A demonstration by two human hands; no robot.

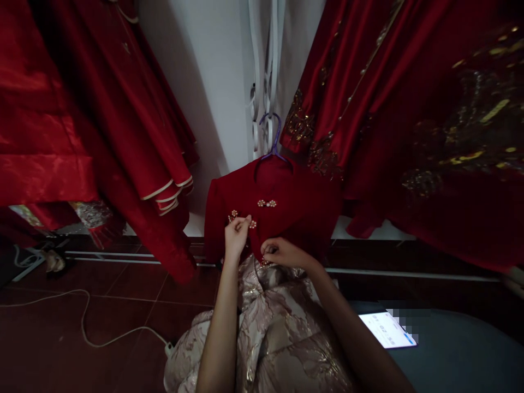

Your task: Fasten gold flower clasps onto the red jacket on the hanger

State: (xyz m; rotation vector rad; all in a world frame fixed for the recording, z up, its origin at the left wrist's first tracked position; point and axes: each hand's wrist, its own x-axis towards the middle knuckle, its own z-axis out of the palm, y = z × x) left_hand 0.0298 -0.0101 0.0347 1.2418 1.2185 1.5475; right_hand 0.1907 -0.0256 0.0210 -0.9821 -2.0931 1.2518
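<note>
A red jacket (303, 196) hangs in front of me on a purple hanger (277, 136). A flower-shaped clasp (267, 203) with pale beads sits across its upper front. Fingers pinched, my left hand (236, 233) is at the jacket's front, right beside a beaded flower ornament (252, 224). Another ornament (234, 213) shows just above that hand. My right hand (284, 252) is closed with curled fingertips, lower on the jacket front; what they hold, if anything, is hidden. Just under it lies a further beaded ornament (265, 262).
Red garments (143, 120) hang at the left, and more with gold sequins (301, 123) at the right. Shiny patterned fabric (270, 322) covers my lap. A lit phone (387, 329) lies on a dark surface (458, 355). A white cable (88, 327) crosses the tiled floor.
</note>
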